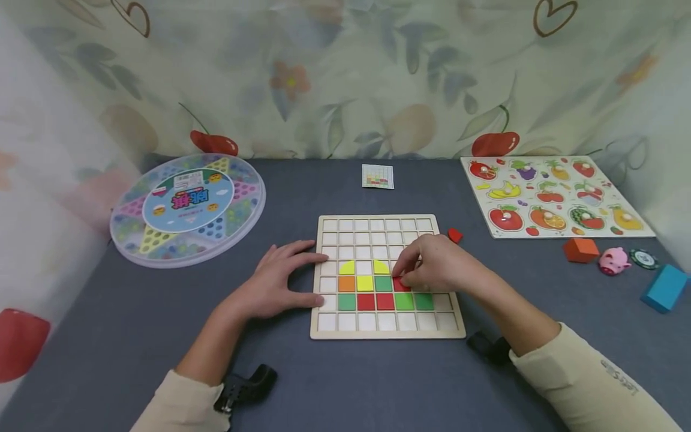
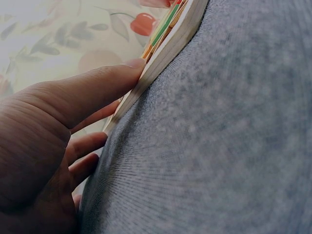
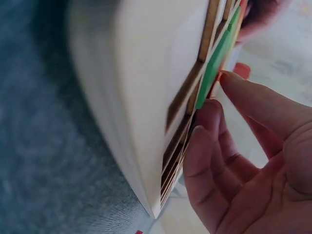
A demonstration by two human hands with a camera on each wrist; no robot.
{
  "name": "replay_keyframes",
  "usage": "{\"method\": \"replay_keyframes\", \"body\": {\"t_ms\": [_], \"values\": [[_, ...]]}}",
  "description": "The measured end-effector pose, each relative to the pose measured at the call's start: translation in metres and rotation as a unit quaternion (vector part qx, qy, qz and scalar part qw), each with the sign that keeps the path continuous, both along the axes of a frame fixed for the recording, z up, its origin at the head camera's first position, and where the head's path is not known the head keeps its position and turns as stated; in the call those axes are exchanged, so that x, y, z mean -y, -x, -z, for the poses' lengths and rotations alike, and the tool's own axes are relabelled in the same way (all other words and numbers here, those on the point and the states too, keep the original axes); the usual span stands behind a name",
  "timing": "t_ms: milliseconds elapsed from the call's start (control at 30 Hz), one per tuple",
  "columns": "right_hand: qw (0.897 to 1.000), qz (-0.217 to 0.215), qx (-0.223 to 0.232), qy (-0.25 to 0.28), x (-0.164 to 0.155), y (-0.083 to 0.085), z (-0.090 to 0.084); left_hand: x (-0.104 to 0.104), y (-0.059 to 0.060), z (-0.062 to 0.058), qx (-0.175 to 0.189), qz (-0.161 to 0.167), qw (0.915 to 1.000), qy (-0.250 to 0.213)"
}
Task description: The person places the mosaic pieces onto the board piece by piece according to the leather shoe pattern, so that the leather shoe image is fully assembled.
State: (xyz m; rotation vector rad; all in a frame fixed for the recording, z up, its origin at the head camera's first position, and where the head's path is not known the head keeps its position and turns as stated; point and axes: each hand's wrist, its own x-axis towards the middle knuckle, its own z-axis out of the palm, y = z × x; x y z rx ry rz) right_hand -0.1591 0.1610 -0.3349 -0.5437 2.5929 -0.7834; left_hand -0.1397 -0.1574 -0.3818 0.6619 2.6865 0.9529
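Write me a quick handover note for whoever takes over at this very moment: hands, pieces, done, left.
Left hand: flat, fingers straight, steadying the grid board at its left edge.
Right hand: fingertips pinching a red tile at a cell right of the green one.
Done: two yellow curved tiles up top, orange-yellow-green row, green-red-red-green-green row.
Left: seat this tile; one loose red piece lies by the board; pattern card lies beyond it.

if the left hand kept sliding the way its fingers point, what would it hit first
The left hand points right, fingertips already against the left edge of the wooden grid board. Going on, it would probably push that frame first; the orange tile lies further in.
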Motion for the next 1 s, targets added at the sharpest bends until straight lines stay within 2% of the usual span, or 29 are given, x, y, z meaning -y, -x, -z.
{"method": "replay_keyframes", "body": {"t_ms": [133,333,433,533,633,800,1000], "values": [[1.000,0.018,0.012,-0.001,-0.010,0.002,-0.005,0.001,0.000,0.000,-0.001,0.006,1.0000,-0.003],[1.000,-0.002,-0.013,0.023,-0.036,0.018,-0.013,0.008,-0.002,0.000,-0.003,-0.010,0.9999,0.003],[0.999,0.013,-0.021,0.024,-0.055,0.024,-0.015,0.007,-0.001,0.001,-0.004,-0.008,1.0000,0.001],[0.998,0.047,-0.029,-0.001,-0.075,0.028,-0.014,0.001,0.001,0.002,-0.003,0.004,1.0000,-0.003],[0.997,0.058,-0.044,-0.036,-0.086,0.034,-0.012,-0.002,0.001,0.002,0.000,0.005,1.0000,-0.002],[0.992,0.033,-0.081,-0.096,-0.088,0.048,-0.007,0.000,0.000,0.000,0.005,-0.003,1.0000,0.003],[0.990,0.017,-0.078,-0.119,-0.085,0.057,-0.002,0.002,0.000,-0.001,0.003,0.001,1.0000,0.005]]}}
